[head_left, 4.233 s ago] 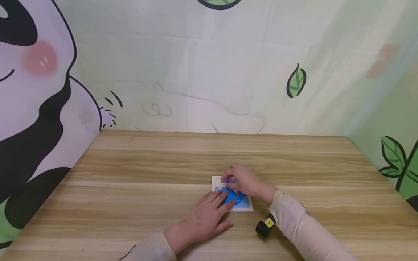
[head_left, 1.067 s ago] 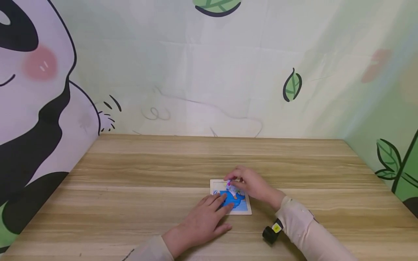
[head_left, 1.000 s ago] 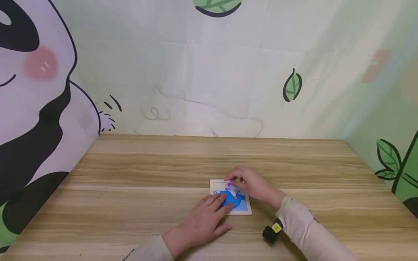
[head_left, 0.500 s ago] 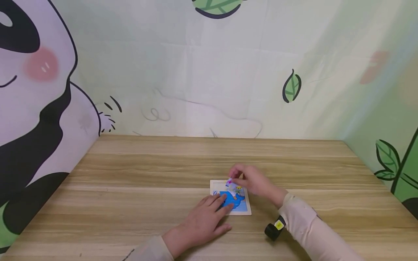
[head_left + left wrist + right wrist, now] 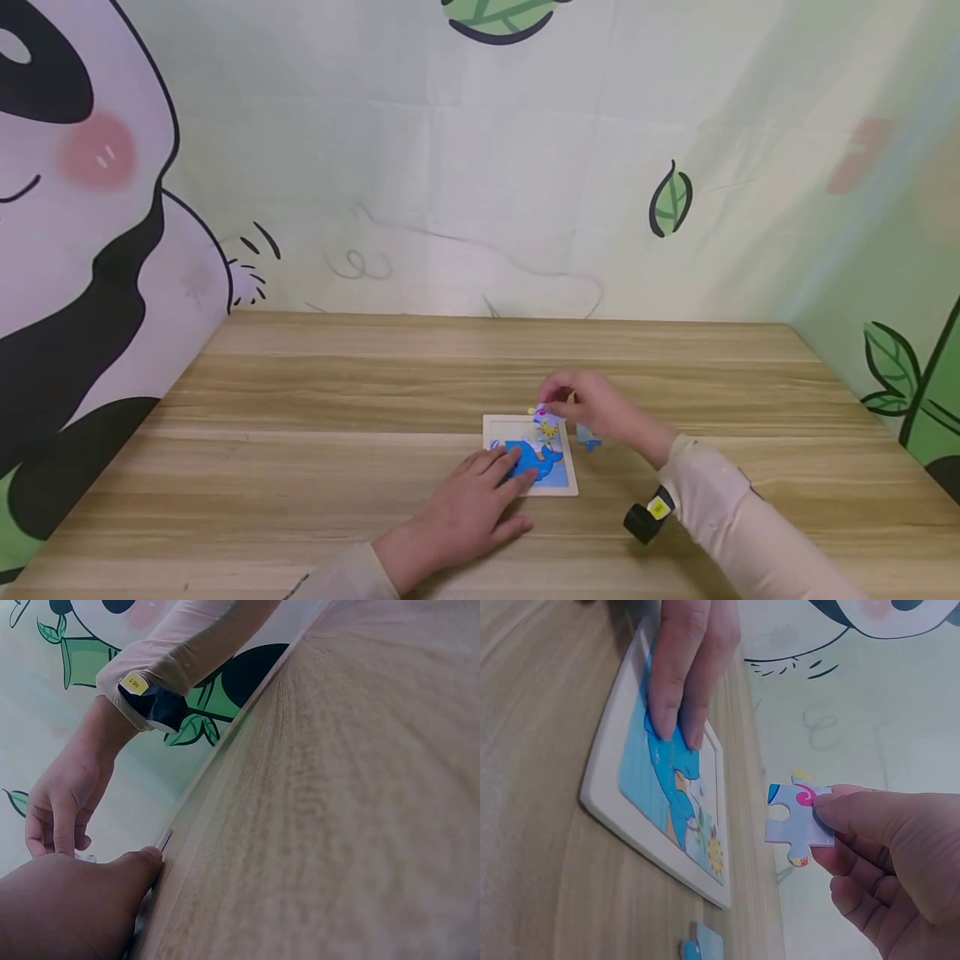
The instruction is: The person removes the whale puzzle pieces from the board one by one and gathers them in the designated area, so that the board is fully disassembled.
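Note:
A small jigsaw puzzle in a pale frame [image 5: 573, 483] lies on the table, its picture showing a blue whale [image 5: 551, 460] and a yellow sun. Spread over the whale are the straight fingers of my left hand [image 5: 465, 504], pressing on the puzzle. My right hand [image 5: 603, 412] pinches a pale lilac puzzle piece [image 5: 810, 819] with a pink curl between thumb and fingers. In the right wrist view that piece is held up off the board. A second loose piece [image 5: 587, 437], light blue, lies just right of the frame, partly behind my right hand in the head view.
The wood-grain table [image 5: 300, 467] runs back to a pale cloth wall [image 5: 487, 183] with leaf and panda drawings. A black wrist camera [image 5: 643, 522] hangs under the right forearm, close above the tabletop.
My right hand has lifted the lilac piece off the top of the puzzle and moved right and back with it. The light blue loose piece has come into view. The left hand stays put.

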The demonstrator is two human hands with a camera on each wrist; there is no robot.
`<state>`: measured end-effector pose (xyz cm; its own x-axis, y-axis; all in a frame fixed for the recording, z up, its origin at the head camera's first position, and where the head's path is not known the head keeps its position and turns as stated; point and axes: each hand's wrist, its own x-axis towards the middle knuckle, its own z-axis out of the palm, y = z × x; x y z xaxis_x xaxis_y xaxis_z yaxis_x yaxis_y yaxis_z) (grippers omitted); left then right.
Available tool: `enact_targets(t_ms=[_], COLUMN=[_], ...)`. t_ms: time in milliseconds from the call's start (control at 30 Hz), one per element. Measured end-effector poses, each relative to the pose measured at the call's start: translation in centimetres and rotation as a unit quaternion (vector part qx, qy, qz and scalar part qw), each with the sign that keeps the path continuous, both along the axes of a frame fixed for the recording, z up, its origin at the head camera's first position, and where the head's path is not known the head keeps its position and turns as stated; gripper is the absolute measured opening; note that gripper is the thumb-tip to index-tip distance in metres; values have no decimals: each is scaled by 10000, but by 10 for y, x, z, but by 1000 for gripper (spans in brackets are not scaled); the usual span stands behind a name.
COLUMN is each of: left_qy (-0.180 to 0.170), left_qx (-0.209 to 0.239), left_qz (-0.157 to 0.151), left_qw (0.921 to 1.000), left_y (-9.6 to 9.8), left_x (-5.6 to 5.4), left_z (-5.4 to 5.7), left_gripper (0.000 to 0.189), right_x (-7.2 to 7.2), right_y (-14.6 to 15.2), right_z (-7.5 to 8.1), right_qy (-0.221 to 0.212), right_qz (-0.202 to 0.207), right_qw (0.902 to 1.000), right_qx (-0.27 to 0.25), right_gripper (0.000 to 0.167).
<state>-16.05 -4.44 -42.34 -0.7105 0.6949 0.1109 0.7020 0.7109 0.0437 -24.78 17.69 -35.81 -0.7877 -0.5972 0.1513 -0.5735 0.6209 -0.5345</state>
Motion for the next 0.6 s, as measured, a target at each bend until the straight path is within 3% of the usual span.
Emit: enact_targets(t_ms=[600], left_qy=[-130], left_qx=[-11], left_qz=[39], left_qw=[9999], left_y=[0], left_x=[0], left_z=[1], left_gripper=[57], right_x=[-3], right_y=[24], right_z=[15], right_qy=[2], right_qz=[137], right_qw=[9999], right_qx=[81], right_gripper=[7])
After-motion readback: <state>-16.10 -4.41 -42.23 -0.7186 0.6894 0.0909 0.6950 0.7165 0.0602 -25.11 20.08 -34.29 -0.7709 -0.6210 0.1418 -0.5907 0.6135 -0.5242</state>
